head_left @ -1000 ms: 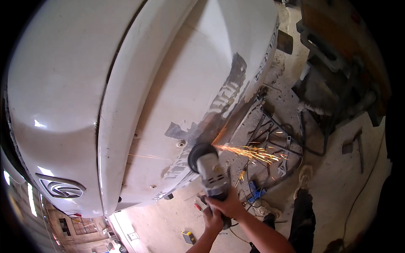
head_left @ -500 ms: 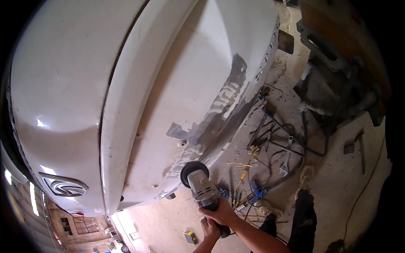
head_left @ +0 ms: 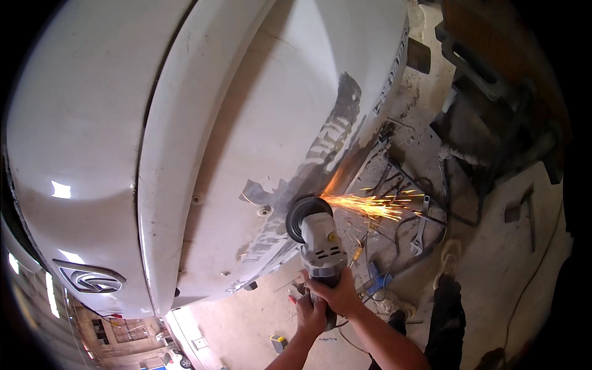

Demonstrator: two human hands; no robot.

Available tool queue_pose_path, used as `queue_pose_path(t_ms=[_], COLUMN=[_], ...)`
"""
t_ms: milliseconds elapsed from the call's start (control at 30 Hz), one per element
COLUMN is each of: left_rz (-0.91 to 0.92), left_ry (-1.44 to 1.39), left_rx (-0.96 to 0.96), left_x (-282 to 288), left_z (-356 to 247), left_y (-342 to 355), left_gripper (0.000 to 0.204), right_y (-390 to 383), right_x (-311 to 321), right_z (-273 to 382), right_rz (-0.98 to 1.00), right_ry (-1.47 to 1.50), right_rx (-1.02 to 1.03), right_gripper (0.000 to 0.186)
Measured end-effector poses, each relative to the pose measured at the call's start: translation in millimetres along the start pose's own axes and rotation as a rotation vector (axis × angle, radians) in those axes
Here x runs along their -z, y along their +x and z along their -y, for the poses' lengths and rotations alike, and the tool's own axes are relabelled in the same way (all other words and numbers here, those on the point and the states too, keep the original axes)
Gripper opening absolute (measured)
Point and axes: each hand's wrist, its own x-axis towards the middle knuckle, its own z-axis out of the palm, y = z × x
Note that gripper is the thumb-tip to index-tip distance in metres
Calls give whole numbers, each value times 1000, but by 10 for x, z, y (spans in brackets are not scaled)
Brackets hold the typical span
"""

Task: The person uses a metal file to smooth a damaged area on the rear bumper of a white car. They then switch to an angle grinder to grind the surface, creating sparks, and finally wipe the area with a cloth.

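Note:
Both my hands are wrapped round a grey and black angle grinder (head_left: pixel 323 244). My right hand (head_left: pixel 343 295) grips the body just behind the grey head, and my left hand (head_left: pixel 311 314) closes on the rear part, lower down. The round dark disc (head_left: pixel 304 216) presses on the lower panel of a white vehicle (head_left: pixel 246 154). Bright orange sparks (head_left: pixel 367 205) stream from its edge to the right. Around it, the paint is stripped to a grey, patchy strip (head_left: pixel 338 126) along the panel's lower edge.
On the floor to the right lie a wrench (head_left: pixel 420 231), a hammer (head_left: pixel 527 216), black bars and cables, and a blue tool (head_left: pixel 377 280). A dark machine or bench (head_left: pixel 487 117) stands beyond. A yellow and black box (head_left: pixel 279 343) lies lower left. My shoes stand near the cables.
The grinder has moved up and slightly right along the panel, with both hands on it. A large spray of sparks now flies where there were only a few streaks.

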Motion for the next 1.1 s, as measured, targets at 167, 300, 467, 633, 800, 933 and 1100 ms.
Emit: queue_pose_path(t_ms=[167, 300, 467, 633, 800, 933, 1100], left_rz=[-42, 75, -22, -23, 98, -102, 127], left_ry=[-176, -81, -82, -113, -95, -315, -106], left_rx=[16, 172, 105, 37, 138, 72, 71], left_x=[-148, 75, -142, -107, -134, -268, -192], left_z=[425, -287, 82, -211, -697, -602, -722], left_y=[-342, -23, -143, 27, 351, 50, 467], left_gripper=[54, 49, 51, 49, 44, 43, 37], right_y=[-134, -80, -23, 21, 164, 42, 212], right_x=[-54, 0, 49, 138, 265, 265, 346], right_z=[-156, 142, 41, -34, 306, 393, 656], right_rz=[27, -81, 14, -29, -106, 42, -156], right_ry=[-119, -94, -111, -108, 41, -119, 86], right_rx=[90, 13, 61, 48, 68, 68, 26], right_gripper=[37, 37, 37, 34, 30, 35, 40])
